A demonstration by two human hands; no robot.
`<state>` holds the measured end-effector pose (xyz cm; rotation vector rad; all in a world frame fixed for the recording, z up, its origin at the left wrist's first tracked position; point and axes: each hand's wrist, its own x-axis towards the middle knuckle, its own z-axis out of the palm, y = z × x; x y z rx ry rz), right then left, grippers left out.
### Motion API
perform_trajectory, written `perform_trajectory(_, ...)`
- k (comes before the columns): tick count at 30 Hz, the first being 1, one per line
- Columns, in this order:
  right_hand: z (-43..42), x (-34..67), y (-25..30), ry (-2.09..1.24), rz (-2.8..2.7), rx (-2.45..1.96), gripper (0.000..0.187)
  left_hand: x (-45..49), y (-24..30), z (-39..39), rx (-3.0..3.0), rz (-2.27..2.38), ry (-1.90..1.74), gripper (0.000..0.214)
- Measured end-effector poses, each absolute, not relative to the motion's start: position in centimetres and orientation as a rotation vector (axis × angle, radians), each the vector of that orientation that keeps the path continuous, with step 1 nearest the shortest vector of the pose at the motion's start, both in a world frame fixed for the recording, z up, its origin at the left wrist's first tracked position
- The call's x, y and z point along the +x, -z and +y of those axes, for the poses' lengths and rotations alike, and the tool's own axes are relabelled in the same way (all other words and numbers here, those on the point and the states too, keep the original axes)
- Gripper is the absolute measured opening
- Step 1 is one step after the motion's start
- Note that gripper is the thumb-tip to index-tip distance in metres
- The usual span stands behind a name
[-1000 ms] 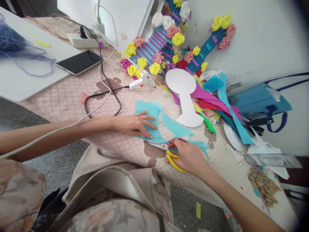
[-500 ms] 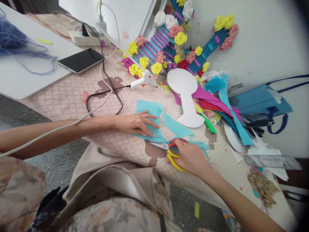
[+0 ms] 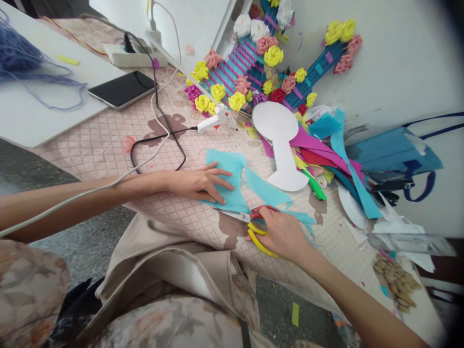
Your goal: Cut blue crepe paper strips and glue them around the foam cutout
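Note:
My left hand (image 3: 201, 183) lies flat with fingers spread on a sheet of light blue paper (image 3: 232, 179) on a pink quilted mat (image 3: 108, 140). My right hand (image 3: 281, 232) grips scissors (image 3: 253, 224) with yellow and red handles. Their blades point left along the lower edge of the blue paper, just below my left fingers. A white cardboard cutout (image 3: 281, 145) with a round head and a stem lies right behind the paper.
A white glue gun (image 3: 217, 118) with a black cord lies behind the paper. Further back stands a blue craft piece with paper flowers (image 3: 250, 72). Coloured paper scraps (image 3: 326, 150) and a blue bag (image 3: 395, 154) sit right. A phone (image 3: 123, 89) and power strip (image 3: 134, 55) lie left.
My right hand and the scissors have shifted slightly left along the paper's edge. My left hand stays pressed on the blue paper.

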<state>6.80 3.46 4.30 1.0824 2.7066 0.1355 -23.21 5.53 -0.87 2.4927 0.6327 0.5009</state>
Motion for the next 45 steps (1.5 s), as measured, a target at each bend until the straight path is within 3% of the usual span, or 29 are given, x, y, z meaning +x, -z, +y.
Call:
perform_trajectory(17, 3.5, 5.7, -4.8, -0.097, 2.649, 1.134, 0.048, -23.1, 0.9, 5.4, 2.393, 0.627, -0.63, 0.023)
perform_trajectory(35, 3.6, 5.5, -4.4, -0.134, 2.669, 1.101, 0.045, -23.2, 0.8, 5.5, 2.453, 0.645, -0.573, 0.026)
perform_trajectory(45, 3.6, 4.6, -4.7, -0.165, 2.644, 1.113, 0.049, -24.6, 0.5, 4.9, 2.456, 0.721, -0.634, 0.016)
